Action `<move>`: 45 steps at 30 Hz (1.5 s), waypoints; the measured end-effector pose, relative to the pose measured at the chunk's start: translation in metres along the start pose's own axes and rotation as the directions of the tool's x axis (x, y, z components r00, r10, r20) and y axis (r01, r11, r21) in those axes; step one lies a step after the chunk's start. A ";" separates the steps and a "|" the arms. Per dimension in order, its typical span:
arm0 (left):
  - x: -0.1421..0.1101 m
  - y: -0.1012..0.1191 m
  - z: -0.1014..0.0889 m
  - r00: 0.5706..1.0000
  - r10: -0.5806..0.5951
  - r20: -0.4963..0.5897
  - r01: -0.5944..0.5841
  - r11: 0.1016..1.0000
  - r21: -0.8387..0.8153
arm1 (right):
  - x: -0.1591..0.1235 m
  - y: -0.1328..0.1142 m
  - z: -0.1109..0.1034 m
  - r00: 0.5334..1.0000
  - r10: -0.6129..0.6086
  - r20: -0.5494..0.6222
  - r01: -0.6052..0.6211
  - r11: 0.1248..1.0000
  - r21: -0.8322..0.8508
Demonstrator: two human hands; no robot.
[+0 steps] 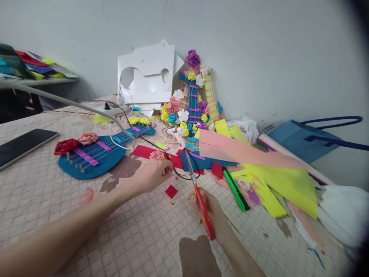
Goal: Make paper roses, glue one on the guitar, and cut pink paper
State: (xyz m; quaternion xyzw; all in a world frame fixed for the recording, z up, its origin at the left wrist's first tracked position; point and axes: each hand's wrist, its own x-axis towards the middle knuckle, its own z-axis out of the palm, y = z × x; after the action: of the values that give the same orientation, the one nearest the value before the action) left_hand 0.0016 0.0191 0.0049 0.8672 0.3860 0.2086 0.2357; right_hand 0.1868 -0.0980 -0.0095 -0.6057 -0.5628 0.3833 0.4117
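My right hand (209,211) is wrapped around the red handle of a pair of scissors (204,207), whose long blades point away from me and look closed. My left hand (154,175) is held over the table to their left, fingers curled together; whatever may be in them is hidden. Just behind that hand show a pink crepe flower (157,154) and a red felt strip (141,151). A small red square (171,191) lies between my hands. Past the scissor tips is a white glue gun (178,136), its black cord looping beside the blades.
A blue felt guitar (95,159) with flowers lies left, near a phone (25,144). Decorated guitars (193,98) lean on the wall beside white cut-out boards (147,77). Right are a green cutter (235,189), pink sheet (230,148), yellow felt (284,184) and blue bag (302,138).
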 end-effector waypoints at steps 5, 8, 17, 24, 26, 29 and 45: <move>-0.013 0.005 0.016 0.988 0.064 0.138 -0.052 0.994 -0.092 | -0.002 -0.005 0.000 0.998 0.064 0.022 -0.063 0.998 -0.021; -0.013 0.007 0.019 0.989 0.041 0.142 -0.026 0.994 -0.103 | -0.002 -0.007 0.000 0.998 0.058 0.031 -0.058 0.998 -0.019; -0.005 0.007 0.013 0.981 -0.068 0.181 0.150 0.857 -0.494 | 0.004 -0.002 -0.018 0.998 0.017 -0.060 -0.042 0.896 -0.442; -0.002 0.005 0.018 0.967 -0.087 0.240 0.231 0.695 -0.681 | 0.021 0.012 -0.065 0.960 -0.056 -0.274 -0.226 0.422 -0.878; -0.002 0.006 0.018 0.962 -0.098 0.256 0.255 0.662 -0.705 | 0.023 0.019 -0.072 0.963 -0.047 -0.265 -0.232 0.353 -0.907; -0.002 0.008 0.017 0.954 -0.126 0.272 0.287 0.651 -0.703 | 0.023 0.026 -0.075 0.972 -0.038 -0.233 -0.206 0.344 -0.916; -0.008 0.022 0.017 0.953 -0.154 0.261 0.299 0.603 -0.740 | 0.022 0.019 -0.074 0.937 -0.249 -0.243 0.015 0.726 -0.688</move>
State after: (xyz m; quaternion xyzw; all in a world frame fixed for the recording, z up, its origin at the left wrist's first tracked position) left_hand 0.0188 -0.0044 0.0023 0.6407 0.3450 0.2469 0.6399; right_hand 0.2640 -0.0816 -0.0003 -0.7248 -0.6313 0.0187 0.2753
